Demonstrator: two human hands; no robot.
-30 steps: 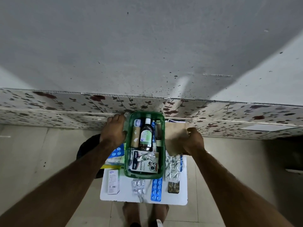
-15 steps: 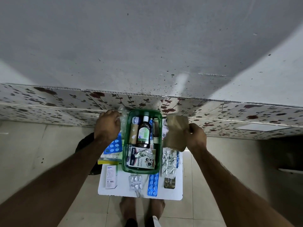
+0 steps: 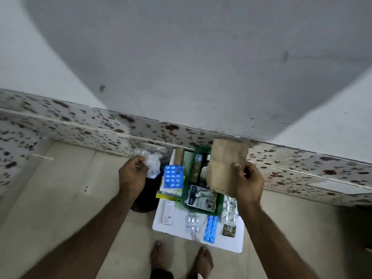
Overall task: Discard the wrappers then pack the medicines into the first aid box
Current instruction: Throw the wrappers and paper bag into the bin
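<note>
My left hand (image 3: 131, 174) grips a crumpled clear plastic wrapper (image 3: 152, 165) and holds it over a dark bin (image 3: 148, 198) left of the small white table (image 3: 175, 228). My right hand (image 3: 248, 183) holds a brown paper bag (image 3: 226, 168) above the green first aid box (image 3: 201, 208). The bag hides part of the box, which holds bottles and a white carton. Loose on the table lie a large blue blister pack (image 3: 173, 176), a small blue strip (image 3: 211, 228), silver strips (image 3: 192, 223) and a white carton (image 3: 168, 212).
A flower-patterned panel (image 3: 80, 129) runs along the grey wall behind the table. Tiled floor (image 3: 50, 198) spreads to the left. My bare feet (image 3: 161, 256) stand at the table's near edge. A cardboard tube (image 3: 179, 159) stands at the table's far left corner.
My left hand has moved left off the box with the plastic wrapper, over the bin. My right hand has lifted the brown bag up and over the box. The view has swung left.
</note>
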